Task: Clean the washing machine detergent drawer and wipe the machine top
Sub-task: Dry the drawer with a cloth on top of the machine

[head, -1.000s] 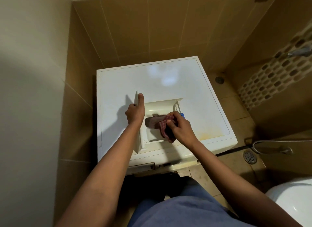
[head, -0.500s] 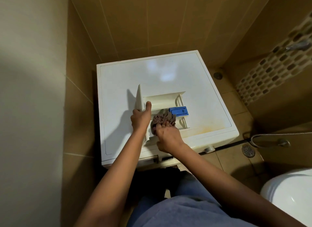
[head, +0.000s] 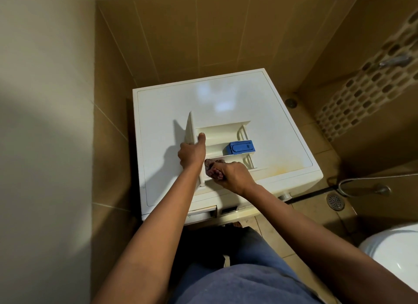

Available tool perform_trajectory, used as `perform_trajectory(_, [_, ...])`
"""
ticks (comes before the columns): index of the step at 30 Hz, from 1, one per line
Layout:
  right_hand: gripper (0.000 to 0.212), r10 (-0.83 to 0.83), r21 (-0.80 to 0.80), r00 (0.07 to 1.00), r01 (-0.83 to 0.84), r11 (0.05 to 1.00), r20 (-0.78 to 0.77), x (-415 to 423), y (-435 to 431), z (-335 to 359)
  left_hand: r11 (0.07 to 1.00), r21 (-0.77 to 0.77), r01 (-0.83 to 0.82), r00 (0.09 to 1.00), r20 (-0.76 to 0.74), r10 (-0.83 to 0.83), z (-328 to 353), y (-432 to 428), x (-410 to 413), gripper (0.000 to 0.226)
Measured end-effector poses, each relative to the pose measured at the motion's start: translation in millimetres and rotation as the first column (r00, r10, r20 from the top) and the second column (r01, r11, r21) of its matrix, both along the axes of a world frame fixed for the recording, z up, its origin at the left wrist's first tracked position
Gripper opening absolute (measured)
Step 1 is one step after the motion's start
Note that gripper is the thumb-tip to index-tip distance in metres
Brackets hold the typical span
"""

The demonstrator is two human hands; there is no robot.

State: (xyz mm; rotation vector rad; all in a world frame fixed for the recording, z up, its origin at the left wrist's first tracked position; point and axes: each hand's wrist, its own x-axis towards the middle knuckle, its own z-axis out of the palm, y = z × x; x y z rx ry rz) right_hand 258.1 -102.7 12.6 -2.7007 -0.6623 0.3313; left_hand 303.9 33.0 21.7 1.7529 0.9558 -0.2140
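Tan-tiled bathroom walls close round the white washing machine point(head: 226, 100), and the detergent drawer point(head: 217, 134) lies on its top, toward the near edge. Your left hand point(head: 192, 154) grips the drawer's upright front panel point(head: 189, 131), thumb on the inner face. Your right hand point(head: 235, 176) is curled round a reddish cloth point(head: 212, 168), holding it in the nearest compartment. A blue insert point(head: 241, 147) sits in the middle compartment, just beyond. Off to the right lie a floor drain point(head: 335, 200) and, nearer, a toilet point(head: 393, 254).
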Motion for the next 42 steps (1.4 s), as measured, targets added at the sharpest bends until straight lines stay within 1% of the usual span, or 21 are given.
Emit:
perform_trajectory(4, [0.043, -0.01, -0.085, 0.999, 0.006, 0.996, -0.051, 7, -5, 11, 1.0, 0.015, 0.017, 1.0, 0.006, -0.017, -3, 2, 0, 0.067])
perform_trajectory(9, [0.031, -0.122, -0.367, 0.992, 0.104, 0.924, -0.027, 13, -42, 15, 1.0, 0.001, 0.027, 1.0, 0.016, -0.027, -4, 2, 0, 0.062])
perform_trajectory(12, [0.022, -0.08, -0.435, 0.991, 0.025, 0.9, -0.11, 10, -31, 14, 1.0, -0.003, 0.015, 1.0, 0.018, -0.015, -5, 1, -2, 0.061])
perform_trajectory(15, [0.019, -0.058, -0.448, 0.977, -0.041, 0.893, -0.205, 21, -15, 23, 1.0, 0.001, -0.013, 0.999, 0.029, 0.013, -4, -1, -1, 0.061])
perform_trajectory(18, [0.008, 0.023, -0.384, 0.971, -0.116, 0.916, -0.237, 28, -4, 28, 1.0, 0.0, -0.025, 0.999, 0.028, 0.025, -3, -3, 0, 0.064])
perform_trajectory(22, [0.005, 0.069, -0.151, 0.95, -0.12, 0.981, -0.306, 20, 22, 26, 0.999, 0.004, -0.041, 0.998, 0.044, 0.04, -3, -3, -1, 0.07])
perform_trajectory(24, [0.002, 0.007, -0.033, 0.936, -0.02, 0.999, -0.352, 18, 17, 29, 0.999, 0.006, -0.041, 0.998, 0.051, 0.041, -2, -3, -1, 0.07])
perform_trajectory(25, [0.004, -0.036, 0.083, 0.905, 0.079, 0.993, -0.424, 19, 9, 31, 0.999, 0.005, -0.037, 0.998, 0.051, 0.036, -1, -3, -1, 0.07])
perform_trajectory(26, [0.009, -0.054, 0.224, 0.84, 0.204, 0.953, -0.539, 19, 0, 36, 0.999, 0.002, -0.033, 0.998, 0.051, 0.033, -1, -3, -1, 0.07])
perform_trajectory(27, [0.012, -0.028, 0.353, 0.761, 0.333, 0.874, -0.648, 20, -10, 43, 0.999, -0.002, -0.033, 0.998, 0.052, 0.033, -1, -3, -1, 0.07])
perform_trajectory(29, [0.019, 0.031, 0.486, 0.628, 0.57, 0.663, -0.778, 19, -29, 55, 0.999, -0.015, -0.033, 0.998, 0.053, 0.034, -1, -2, -2, 0.071])
perform_trajectory(31, [0.021, 0.009, 0.525, 0.577, 0.737, 0.427, -0.817, 18, -42, 62, 0.999, -0.019, -0.033, 0.998, 0.047, 0.033, -1, -2, -4, 0.072])
perform_trajectory(33, [0.017, -0.128, 0.53, 0.55, 0.832, 0.165, -0.825, 20, -52, 66, 0.999, -0.016, -0.031, 0.999, 0.042, 0.031, -2, -2, -4, 0.073])
perform_trajectory(34, [0.017, -0.238, 0.544, 0.545, 0.836, 0.077, -0.804, 23, -57, 66, 0.999, -0.017, -0.027, 0.999, 0.038, 0.027, -2, -2, -4, 0.074])
perform_trajectory(35, [0.018, -0.367, 0.577, 0.559, 0.814, 0.071, -0.743, 27, -62, 65, 1.0, -0.02, -0.023, 0.999, 0.033, 0.023, -2, -2, -4, 0.075])
perform_trajectory(36, [0.02, -0.508, 0.595, 0.584, 0.787, 0.164, -0.633, 31, -65, 62, 1.0, -0.023, -0.019, 0.999, 0.031, 0.02, -2, -2, -4, 0.075])
perform_trajectory(37, [0.026, -0.604, 0.569, 0.623, 0.759, 0.315, -0.497, 36, -68, 56, 1.0, -0.026, -0.018, 0.999, 0.029, 0.018, -2, -2, -3, 0.075])
perform_trajectory(38, [0.033, -0.638, 0.491, 0.67, 0.731, 0.474, -0.381, 40, -67, 49, 0.999, -0.027, -0.018, 0.999, 0.026, 0.019, -1, -2, -2, 0.074])
perform_trajectory(40, [0.043, -0.575, 0.259, 0.76, 0.646, 0.718, -0.303, 41, -52, 31, 1.0, -0.021, -0.02, 1.0, 0.014, 0.02, -1, -2, -2, 0.073])
perform_trajectory(41, [0.047, -0.534, 0.12, 0.801, 0.578, 0.807, -0.269, 39, -41, 17, 1.0, -0.016, -0.02, 1.0, 0.009, 0.021, -2, -2, -1, 0.073])
perform_trajectory(42, [0.051, -0.511, -0.012, 0.837, 0.519, 0.855, -0.195, 36, -31, 4, 1.0, -0.01, -0.019, 1.0, 0.006, 0.019, -2, -2, -1, 0.074])
